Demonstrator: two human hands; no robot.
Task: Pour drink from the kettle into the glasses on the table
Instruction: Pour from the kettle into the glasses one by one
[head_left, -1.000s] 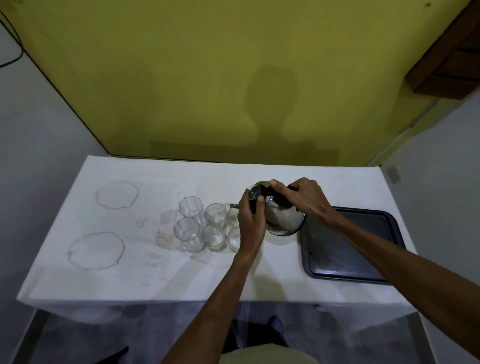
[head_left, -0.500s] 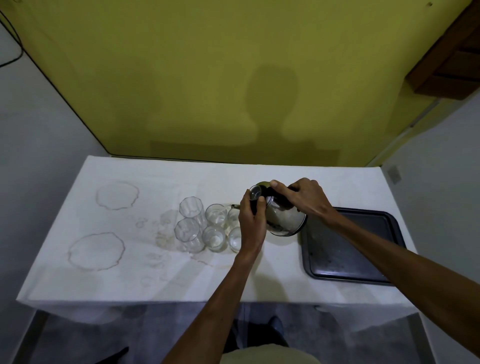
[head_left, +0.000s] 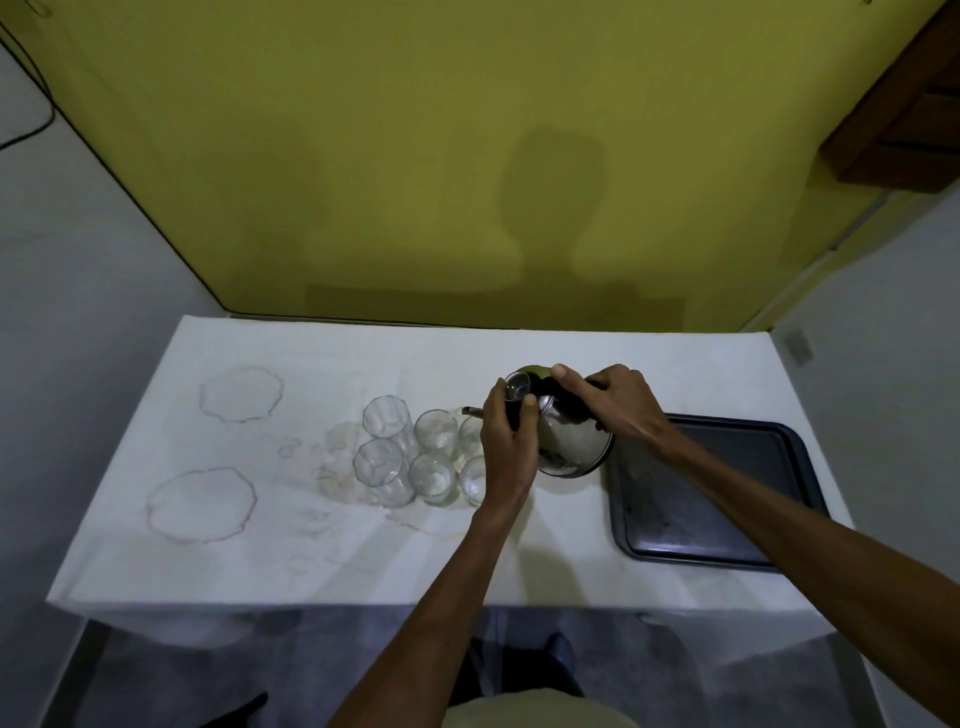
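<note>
A shiny steel kettle (head_left: 569, 441) is tilted to the left above the white table (head_left: 363, 545), its thin spout (head_left: 471, 412) reaching over the far right glass (head_left: 470, 434). My right hand (head_left: 615, 402) grips the kettle's black handle from above. My left hand (head_left: 506, 441) holds the kettle's lid knob and front side. Several clear glasses stand in a cluster left of the kettle: two tall faceted ones (head_left: 384, 423) and smaller ones (head_left: 434, 434). The near right glass (head_left: 474, 480) is partly hidden by my left wrist.
A dark rectangular tray (head_left: 727, 499) lies on the right part of the table, right of the kettle. Ring-shaped stains (head_left: 241, 395) mark the tablecloth on the left. A yellow wall stands behind the table.
The kettle has tipped slightly further left toward the glasses. Both hands keep the same hold and have barely shifted.
</note>
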